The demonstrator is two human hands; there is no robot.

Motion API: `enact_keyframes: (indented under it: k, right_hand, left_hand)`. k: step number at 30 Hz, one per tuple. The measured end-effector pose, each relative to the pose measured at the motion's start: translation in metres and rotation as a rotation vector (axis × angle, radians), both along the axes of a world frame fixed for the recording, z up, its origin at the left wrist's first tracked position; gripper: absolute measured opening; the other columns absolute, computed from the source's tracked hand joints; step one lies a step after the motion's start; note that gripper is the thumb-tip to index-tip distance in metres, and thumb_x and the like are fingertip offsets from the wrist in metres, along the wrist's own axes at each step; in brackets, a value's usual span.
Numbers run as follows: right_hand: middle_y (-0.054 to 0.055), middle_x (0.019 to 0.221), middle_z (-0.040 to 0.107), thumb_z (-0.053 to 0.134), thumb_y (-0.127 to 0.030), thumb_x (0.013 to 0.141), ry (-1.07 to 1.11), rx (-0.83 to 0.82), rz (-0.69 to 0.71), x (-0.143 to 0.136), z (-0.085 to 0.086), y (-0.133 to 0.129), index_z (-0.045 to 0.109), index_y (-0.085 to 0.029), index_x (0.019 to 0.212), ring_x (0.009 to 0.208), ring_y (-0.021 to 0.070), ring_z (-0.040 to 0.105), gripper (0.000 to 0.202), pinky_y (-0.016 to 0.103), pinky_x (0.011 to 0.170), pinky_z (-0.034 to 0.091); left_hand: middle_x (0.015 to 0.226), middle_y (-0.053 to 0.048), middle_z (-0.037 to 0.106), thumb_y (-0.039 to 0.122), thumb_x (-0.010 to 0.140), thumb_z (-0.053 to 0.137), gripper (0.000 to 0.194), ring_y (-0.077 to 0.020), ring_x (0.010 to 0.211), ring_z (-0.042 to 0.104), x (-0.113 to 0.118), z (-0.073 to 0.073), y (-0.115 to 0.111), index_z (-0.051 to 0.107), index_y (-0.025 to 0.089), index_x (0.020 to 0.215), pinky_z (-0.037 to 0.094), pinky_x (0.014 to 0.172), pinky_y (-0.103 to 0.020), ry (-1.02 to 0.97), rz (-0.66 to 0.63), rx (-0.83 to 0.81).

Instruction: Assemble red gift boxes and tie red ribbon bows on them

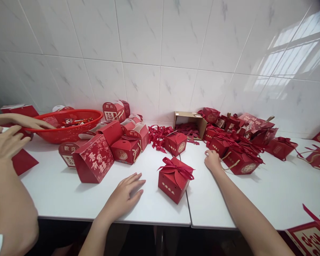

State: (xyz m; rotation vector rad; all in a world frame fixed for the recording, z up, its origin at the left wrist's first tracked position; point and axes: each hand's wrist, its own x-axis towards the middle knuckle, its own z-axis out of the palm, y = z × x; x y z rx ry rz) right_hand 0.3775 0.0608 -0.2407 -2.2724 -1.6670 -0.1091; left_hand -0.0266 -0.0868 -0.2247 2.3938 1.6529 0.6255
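My left hand [126,193] lies flat on the white table [69,192], palm down, fingers apart and holding nothing. Just to its right stands a small red gift box with a ribbon bow [174,179]. My right hand [212,160] reaches further out, its fingers curled against a red gift box with a rope handle [241,161] at the edge of a pile of red boxes [237,137]. Whether it grips that box I cannot tell.
Another person's arm and hands [5,142] come in from the left, one hand touching a red plastic basket [66,126]. A tall red box with gold characters [94,158], more red boxes [128,142], loose red ribbons [158,135] and an open cardboard carton [189,122] stand along the tiled wall.
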Motion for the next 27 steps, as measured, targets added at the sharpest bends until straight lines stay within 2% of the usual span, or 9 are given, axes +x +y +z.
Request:
enact_keyframes:
  k: [12, 23, 27]
  right_hand:
    - [0.009, 0.124, 0.055, 0.055, -0.033, 0.091, -0.079, -0.04, -0.111, -0.0028, 0.0004, 0.0037, 0.054, -0.018, 0.121, 0.107, 0.0225, 0.057, 0.033, 0.045, 0.09, 0.049]
    - [0.008, 0.121, 0.057, 0.055, -0.032, 0.091, -0.094, -0.04, -0.043, -0.0038, 0.0047, -0.0018, 0.056, -0.017, 0.117, 0.105, 0.0215, 0.058, 0.03, 0.044, 0.089, 0.049]
    - [0.008, 0.121, 0.057, 0.054, -0.033, 0.091, -0.086, -0.035, -0.086, -0.0032, 0.0044, -0.0028, 0.057, -0.017, 0.115, 0.106, 0.0215, 0.057, 0.029, 0.044, 0.09, 0.048]
  left_hand:
    - [0.139, -0.001, 0.052, 0.041, 0.088, 0.048, 0.037, -0.0277, 0.131, 0.045, 0.0014, 0.0019, -0.0003, 0.064, 0.03, 0.12, 0.042, 0.106, -0.048, -0.005, 0.003, -0.006]
    - [0.138, -0.002, 0.053, 0.042, 0.088, 0.048, 0.037, -0.028, 0.13, 0.046, 0.0014, 0.0029, -0.0005, 0.064, 0.03, 0.12, 0.043, 0.105, -0.047, -0.007, -0.002, 0.004]
    - [0.137, -0.003, 0.054, 0.042, 0.088, 0.049, 0.037, -0.0288, 0.129, 0.047, 0.0012, 0.003, -0.0005, 0.065, 0.03, 0.119, 0.044, 0.105, -0.048, -0.023, -0.005, 0.013]
